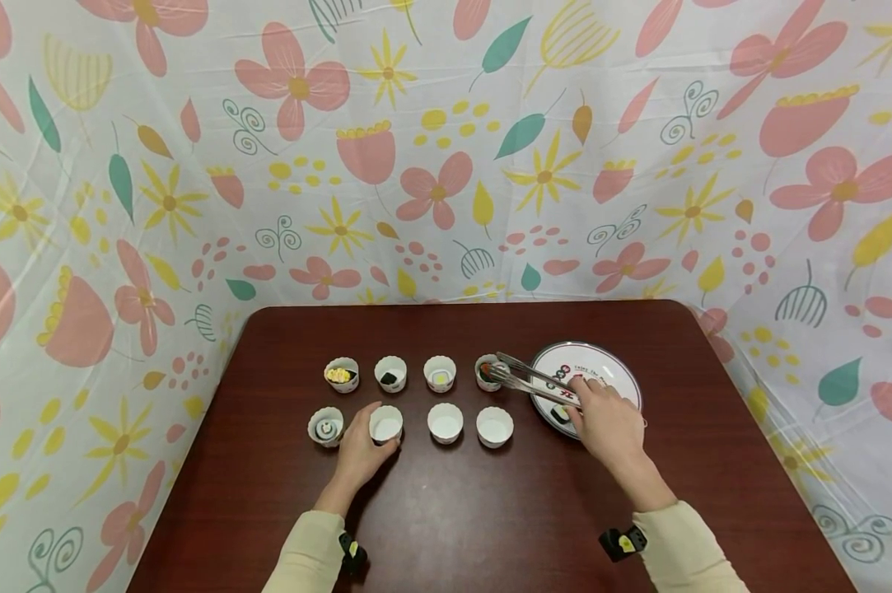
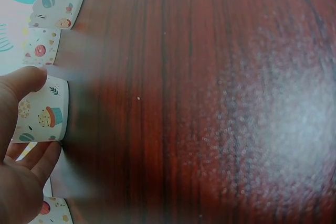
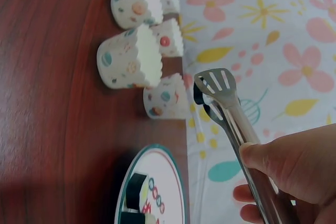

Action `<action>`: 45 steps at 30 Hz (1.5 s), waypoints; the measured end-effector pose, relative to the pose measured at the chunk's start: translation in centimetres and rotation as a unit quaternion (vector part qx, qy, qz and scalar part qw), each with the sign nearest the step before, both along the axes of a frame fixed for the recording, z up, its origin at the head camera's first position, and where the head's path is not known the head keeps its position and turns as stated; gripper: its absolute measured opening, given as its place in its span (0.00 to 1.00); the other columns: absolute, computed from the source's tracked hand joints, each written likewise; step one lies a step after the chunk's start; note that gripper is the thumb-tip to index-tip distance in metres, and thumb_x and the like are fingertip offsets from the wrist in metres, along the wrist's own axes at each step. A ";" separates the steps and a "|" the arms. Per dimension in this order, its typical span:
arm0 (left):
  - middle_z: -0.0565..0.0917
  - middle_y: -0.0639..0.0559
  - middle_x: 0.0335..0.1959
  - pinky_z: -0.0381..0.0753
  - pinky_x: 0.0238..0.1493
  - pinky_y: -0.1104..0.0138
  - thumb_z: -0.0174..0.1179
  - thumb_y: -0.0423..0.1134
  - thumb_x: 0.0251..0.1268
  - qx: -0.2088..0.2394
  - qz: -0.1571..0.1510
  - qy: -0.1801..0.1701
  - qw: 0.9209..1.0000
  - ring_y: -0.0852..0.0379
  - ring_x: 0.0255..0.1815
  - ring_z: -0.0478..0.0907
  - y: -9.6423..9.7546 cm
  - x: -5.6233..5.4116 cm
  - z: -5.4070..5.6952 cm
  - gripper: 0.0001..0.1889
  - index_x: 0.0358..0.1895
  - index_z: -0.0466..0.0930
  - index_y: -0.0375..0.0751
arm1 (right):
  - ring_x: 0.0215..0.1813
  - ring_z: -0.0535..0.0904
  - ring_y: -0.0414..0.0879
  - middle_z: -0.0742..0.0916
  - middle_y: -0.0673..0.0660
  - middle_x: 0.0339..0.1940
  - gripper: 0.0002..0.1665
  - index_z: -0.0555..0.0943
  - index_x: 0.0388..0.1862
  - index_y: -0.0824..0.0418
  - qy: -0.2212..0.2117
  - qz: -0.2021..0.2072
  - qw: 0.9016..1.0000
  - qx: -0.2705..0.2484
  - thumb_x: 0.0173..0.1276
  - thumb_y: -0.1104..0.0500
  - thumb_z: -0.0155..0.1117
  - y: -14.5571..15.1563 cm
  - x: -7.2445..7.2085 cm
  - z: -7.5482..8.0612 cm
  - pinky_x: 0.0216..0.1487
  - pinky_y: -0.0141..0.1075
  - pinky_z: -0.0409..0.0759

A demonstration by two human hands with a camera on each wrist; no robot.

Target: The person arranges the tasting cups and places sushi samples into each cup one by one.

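Note:
My left hand (image 1: 364,453) holds a white paper baking cup (image 1: 386,426) in the front row, thumb and fingers on opposite sides of its wall. In the left wrist view, a cupcake print shows on that cup (image 2: 47,114). My right hand (image 1: 607,416) grips metal tongs (image 1: 534,383) above the plate. Their slotted tips (image 3: 218,85) stand slightly apart, and I see nothing between them in the right wrist view. In the head view the tips lie over the edge of a back-row cup (image 1: 488,384) with something orange and dark inside.
The round white plate (image 1: 604,366) holds sushi pieces (image 3: 137,191). Back-row cups hold yellow-topped sushi (image 1: 339,375), a dark piece (image 1: 389,379) and a pale piece (image 1: 440,377). A round roll (image 1: 326,428) sits in the front-left cup. Two more cups (image 1: 445,424) stand front right.

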State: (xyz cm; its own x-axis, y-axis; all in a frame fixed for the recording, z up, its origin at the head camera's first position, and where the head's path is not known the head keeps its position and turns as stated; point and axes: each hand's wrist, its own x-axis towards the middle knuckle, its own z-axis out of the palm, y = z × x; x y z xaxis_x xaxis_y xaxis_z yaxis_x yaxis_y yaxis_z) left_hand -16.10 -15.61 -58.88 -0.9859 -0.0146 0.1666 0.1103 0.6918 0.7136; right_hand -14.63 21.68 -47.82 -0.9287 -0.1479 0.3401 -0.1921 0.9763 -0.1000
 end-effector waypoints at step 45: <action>0.75 0.44 0.56 0.73 0.50 0.51 0.71 0.39 0.42 0.014 -0.001 -0.014 1.000 0.45 0.54 0.74 -0.3 -0.2 -0.3 0.37 0.61 0.68 0.43 | 0.31 0.77 0.51 0.81 0.52 0.30 0.20 0.75 0.38 0.55 0.065 0.145 0.987 0.036 0.48 0.52 0.73 -11.7 -0.1 -0.5 0.24 0.39 0.72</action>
State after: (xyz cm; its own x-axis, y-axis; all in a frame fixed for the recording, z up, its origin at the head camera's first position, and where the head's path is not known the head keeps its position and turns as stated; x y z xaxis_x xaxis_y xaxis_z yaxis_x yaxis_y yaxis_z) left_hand -16.33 -15.96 -59.15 -0.9901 -0.0176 0.1389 0.0913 0.6709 0.7359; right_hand -14.77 10.01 -48.34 -0.7929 -0.4288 0.4329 -0.4703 0.8824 0.0126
